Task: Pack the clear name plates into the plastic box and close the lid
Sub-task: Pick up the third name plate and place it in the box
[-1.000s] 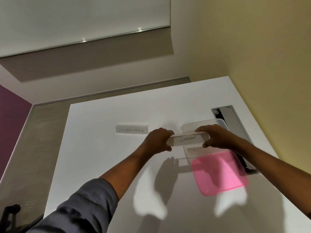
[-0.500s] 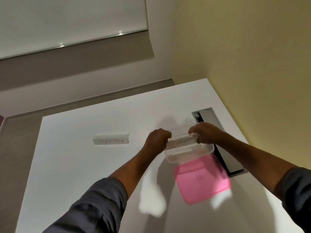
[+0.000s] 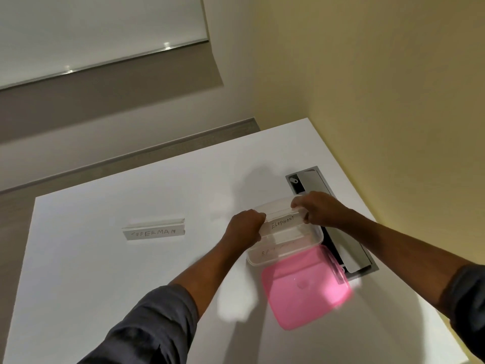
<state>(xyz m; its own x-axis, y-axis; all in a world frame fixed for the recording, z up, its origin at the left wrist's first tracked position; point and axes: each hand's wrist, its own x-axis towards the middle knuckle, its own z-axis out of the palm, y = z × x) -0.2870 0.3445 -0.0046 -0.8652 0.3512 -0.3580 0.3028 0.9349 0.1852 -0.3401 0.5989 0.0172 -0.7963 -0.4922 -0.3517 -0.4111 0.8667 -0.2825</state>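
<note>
A clear name plate marked ELEPHANT (image 3: 283,222) is held at both ends over the open clear plastic box (image 3: 311,241). My left hand (image 3: 245,228) grips its left end and my right hand (image 3: 319,211) grips its right end. Another plate with faint writing lies inside the box near its front wall. The pink lid (image 3: 305,287) lies flat on the table just in front of the box. A third clear plate, marked SUPERMAN (image 3: 154,231), lies on the white table to the left.
The white table (image 3: 105,285) has a grey cable hatch (image 3: 349,248) right of the box, its flap raised. A yellow wall runs close along the table's right side. The table's far edge lies beyond the box.
Both hands have lowered the ELEPHANT plate down over the box opening. The camera view has shifted slightly; the SUPERMAN plate and the lid stay where they lay.
</note>
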